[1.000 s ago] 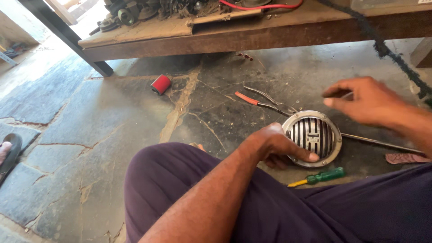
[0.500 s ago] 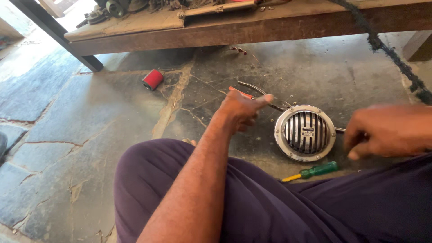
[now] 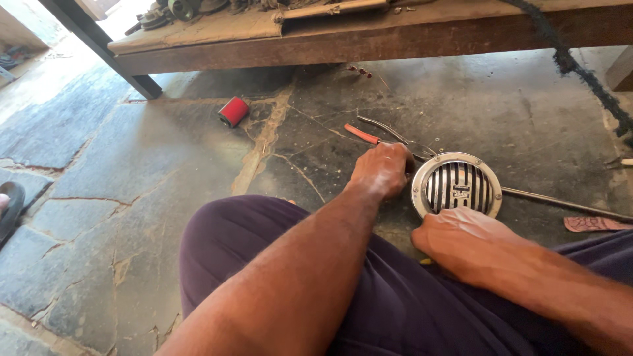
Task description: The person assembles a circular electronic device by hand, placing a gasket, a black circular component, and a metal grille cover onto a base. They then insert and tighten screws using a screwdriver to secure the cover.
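Left hand (image 3: 381,170) grip closed beside round horn (image 3: 457,184), right hand (image 3: 465,238) seemingly empty

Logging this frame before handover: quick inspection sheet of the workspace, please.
Surface: cracked, stained stone floor, dusty.
Job's things: round chrome grille disc flat on the floor; red-handled pliers just beyond it.
Clutter: red cylinder lying on its side; thin metal rod right of the disc; pink scrap.
Hands: left hand closed at the disc's left edge by the pliers; right hand resting palm down near the disc's lower rim. Whether either holds anything cannot be told.
Cables: dark braided cord hanging from the bench.
Surroundings: low wooden bench with metal parts on top; sandal at far left.
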`<state>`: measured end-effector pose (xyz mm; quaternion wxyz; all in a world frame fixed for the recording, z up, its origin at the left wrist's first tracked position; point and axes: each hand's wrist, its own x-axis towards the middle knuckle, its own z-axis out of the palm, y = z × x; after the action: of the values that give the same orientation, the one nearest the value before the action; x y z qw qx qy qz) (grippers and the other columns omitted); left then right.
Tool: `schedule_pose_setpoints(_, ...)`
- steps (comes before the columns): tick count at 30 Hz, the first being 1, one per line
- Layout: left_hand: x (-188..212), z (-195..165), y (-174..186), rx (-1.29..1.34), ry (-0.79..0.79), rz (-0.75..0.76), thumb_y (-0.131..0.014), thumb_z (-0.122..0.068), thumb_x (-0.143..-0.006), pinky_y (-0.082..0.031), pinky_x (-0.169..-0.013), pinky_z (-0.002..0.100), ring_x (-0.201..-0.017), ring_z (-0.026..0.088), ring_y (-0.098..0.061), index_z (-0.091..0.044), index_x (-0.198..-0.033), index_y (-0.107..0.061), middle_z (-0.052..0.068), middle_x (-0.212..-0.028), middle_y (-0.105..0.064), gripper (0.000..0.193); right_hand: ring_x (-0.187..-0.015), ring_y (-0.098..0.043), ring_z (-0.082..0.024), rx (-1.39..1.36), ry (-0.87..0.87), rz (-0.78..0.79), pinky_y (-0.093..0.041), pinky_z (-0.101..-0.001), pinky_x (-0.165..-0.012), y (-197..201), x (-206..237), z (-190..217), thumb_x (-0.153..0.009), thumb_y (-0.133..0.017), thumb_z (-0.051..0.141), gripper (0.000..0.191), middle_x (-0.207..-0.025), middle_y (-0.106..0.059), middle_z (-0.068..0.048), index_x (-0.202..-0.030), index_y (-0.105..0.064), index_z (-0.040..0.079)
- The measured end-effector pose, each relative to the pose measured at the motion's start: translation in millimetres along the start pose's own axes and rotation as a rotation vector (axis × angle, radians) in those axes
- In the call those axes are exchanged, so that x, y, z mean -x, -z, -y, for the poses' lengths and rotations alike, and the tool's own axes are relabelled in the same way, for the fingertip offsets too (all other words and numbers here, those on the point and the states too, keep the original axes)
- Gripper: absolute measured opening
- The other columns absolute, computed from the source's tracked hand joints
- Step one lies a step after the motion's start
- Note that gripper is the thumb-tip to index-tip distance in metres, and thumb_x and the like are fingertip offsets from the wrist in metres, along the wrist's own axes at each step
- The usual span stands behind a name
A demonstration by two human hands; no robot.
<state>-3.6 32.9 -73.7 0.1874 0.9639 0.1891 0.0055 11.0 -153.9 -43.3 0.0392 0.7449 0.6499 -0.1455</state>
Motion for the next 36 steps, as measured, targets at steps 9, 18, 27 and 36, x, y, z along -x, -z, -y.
schedule_pose_setpoints(9,-0.9,5.9,-8.8,-0.099,-0.075,-0.065,-0.068,-0.014,-0.087,-0.057,-0.09,0.045,-0.104,0.034,-0.071,-0.017,-0.109,-0.075,0.016,-0.11,-0.074,0.024,-0.08,-0.07,-0.037,-0.022,0.038,0.094,-0.055,-0.0496,-0.072,14.1,-1.1,0.4,-0.077,-0.068,0.011,0.009,-0.08,-0.069,-0.021,-0.08,-0.071,0.003)
schedule_pose_setpoints(18,-11.9,6.6,-12.1,0.096,0.182,0.069,-0.066,-0.023,-0.095,-0.054,-0.096,0.046,-0.114,0.035,-0.067,-0.012,-0.116,-0.069,0.018,-0.12,-0.069,0.024,-0.104,-0.069,-0.024,-0.165,-0.153,0.15,-0.054,-0.0415,-0.089,39.4,36.6,-31.2,-0.085,-0.069,0.023,0.02,-0.101,-0.073,-0.004,-0.104,-0.071,0.018)
schedule_pose_setpoints(27,-33.0,14.3,-25.8,1.2,0.152,-0.065,-0.074,-0.005,-0.09,-0.064,-0.067,0.032,-0.074,0.019,-0.074,0.005,-0.103,-0.071,0.015,-0.091,-0.077,0.016,-0.104,-0.066,-0.029,-0.03,-0.103,0.15,-0.052,-0.0445,-0.09,5.3,18.2,-28.1,-0.078,-0.08,0.023,0.027,-0.099,-0.069,-0.008,-0.101,-0.069,0.016)
schedule_pose_setpoints(36,-29.9,9.7,-14.5,1.284,0.202,0.114,-0.073,-0.009,-0.092,-0.063,-0.068,0.032,-0.078,0.018,-0.074,0.003,-0.108,-0.074,0.012,-0.097,-0.077,0.02,-0.095,-0.07,-0.032,0.024,-0.112,0.203,-0.055,-0.0462,-0.084,9.9,1.9,-17.2,-0.079,-0.074,0.017,0.014,-0.091,-0.071,-0.014,-0.089,-0.07,0.008)
